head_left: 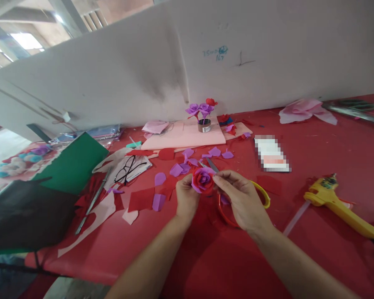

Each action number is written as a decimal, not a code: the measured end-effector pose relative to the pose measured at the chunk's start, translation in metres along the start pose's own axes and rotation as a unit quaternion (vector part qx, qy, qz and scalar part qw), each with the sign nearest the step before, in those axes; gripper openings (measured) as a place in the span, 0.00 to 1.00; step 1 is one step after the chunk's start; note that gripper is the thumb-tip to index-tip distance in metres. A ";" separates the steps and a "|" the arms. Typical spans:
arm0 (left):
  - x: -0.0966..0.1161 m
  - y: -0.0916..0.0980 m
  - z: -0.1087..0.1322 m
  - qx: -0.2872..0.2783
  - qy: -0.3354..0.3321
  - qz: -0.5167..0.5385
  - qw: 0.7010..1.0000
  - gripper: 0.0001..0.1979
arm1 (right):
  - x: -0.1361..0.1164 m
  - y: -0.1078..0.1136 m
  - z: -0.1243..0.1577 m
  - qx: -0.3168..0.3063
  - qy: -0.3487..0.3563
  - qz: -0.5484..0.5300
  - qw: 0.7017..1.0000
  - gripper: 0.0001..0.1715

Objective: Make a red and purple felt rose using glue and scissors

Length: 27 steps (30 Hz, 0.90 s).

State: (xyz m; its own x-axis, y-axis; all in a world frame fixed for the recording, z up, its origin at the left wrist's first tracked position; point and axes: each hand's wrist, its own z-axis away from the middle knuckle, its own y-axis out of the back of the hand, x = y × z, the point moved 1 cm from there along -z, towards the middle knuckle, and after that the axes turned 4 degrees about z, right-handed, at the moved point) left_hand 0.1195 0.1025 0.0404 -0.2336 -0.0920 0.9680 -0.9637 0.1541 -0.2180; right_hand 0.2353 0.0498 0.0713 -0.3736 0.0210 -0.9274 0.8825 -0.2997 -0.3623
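A paper rose (203,180) with a purple centre, red inner petals and purple outer ones is held up between my hands. My left hand (187,195) is closed around its base from the left; the grip itself is partly hidden. From the right, the thumb and forefinger of my right hand (238,197) pinch the edge of an outer petal. Scissors (262,194) with one yellow and one red handle loop lie under and behind my right hand, blades pointing away. Cut purple petals (176,170) and red paper pieces (141,199) are spread on the red table (143,249).
Finished purple paper flowers stand in a small pot (204,126) on pink sheets (187,139) near the white wall. A yellow glue gun (339,203) lies right, beyond it a blurred phone-like rectangle (271,153). Glasses (129,169) and a green board (73,162) are left.
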 end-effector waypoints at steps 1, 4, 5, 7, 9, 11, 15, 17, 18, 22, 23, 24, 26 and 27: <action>-0.001 0.000 0.000 -0.002 -0.001 0.000 1.000 0.05 | -0.001 0.000 0.000 0.000 -0.003 -0.001 1.000 0.10; -0.003 0.002 -0.001 -0.007 -0.003 0.000 1.000 0.06 | -0.003 0.000 0.001 0.009 -0.019 -0.002 1.000 0.11; -0.004 0.002 -0.001 -0.009 -0.002 0.000 1.000 0.06 | -0.004 0.000 0.001 0.013 -0.025 -0.005 1.000 0.11; -0.005 0.003 -0.001 -0.011 -0.002 0.003 1.000 0.06 | -0.004 -0.001 0.001 0.019 -0.038 -0.016 0.999 0.12; -0.005 0.002 -0.002 -0.010 -0.006 0.007 1.000 0.07 | -0.003 -0.001 0.000 0.019 -0.047 -0.029 0.998 0.12; -0.005 0.001 -0.002 -0.004 -0.014 0.007 1.000 0.07 | -0.002 0.000 -0.001 0.016 -0.047 -0.038 0.998 0.12; -0.004 0.002 -0.001 0.017 -0.021 -0.004 1.000 0.07 | -0.001 0.000 0.000 0.018 -0.035 -0.035 0.999 0.14; -0.004 0.003 -0.001 0.024 -0.026 -0.016 0.999 0.07 | -0.002 -0.001 0.001 0.015 -0.032 -0.027 0.999 0.13; -0.004 0.003 -0.001 0.026 -0.030 -0.021 0.999 0.07 | -0.002 -0.001 0.001 0.013 -0.031 -0.024 0.999 0.13; -0.007 0.004 -0.001 0.020 -0.028 -0.017 0.999 0.07 | -0.001 -0.002 0.000 0.004 -0.050 -0.036 0.998 0.12; -0.007 0.004 -0.001 0.015 -0.023 -0.009 1.000 0.07 | -0.001 -0.001 0.000 0.000 -0.060 -0.046 0.997 0.12; -0.007 0.003 -0.002 0.007 -0.018 0.001 1.000 0.07 | 0.000 -0.001 -0.001 -0.003 -0.071 -0.057 0.996 0.12; -0.004 0.001 -0.002 -0.009 -0.010 0.017 1.000 0.07 | 0.000 0.001 -0.002 -0.007 -0.086 -0.075 0.993 0.12; -0.001 0.000 -0.003 -0.015 -0.009 0.017 1.000 0.08 | 0.000 0.002 -0.002 -0.006 -0.090 -0.081 0.993 0.12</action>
State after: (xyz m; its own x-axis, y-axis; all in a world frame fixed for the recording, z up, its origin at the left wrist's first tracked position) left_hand 0.1200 0.1054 0.0394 -0.2680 -0.1044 0.9577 -0.9511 0.1871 -0.2458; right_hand 0.2375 0.0516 0.0707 -0.5548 -0.1036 -0.8255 0.8099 -0.2943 -0.5074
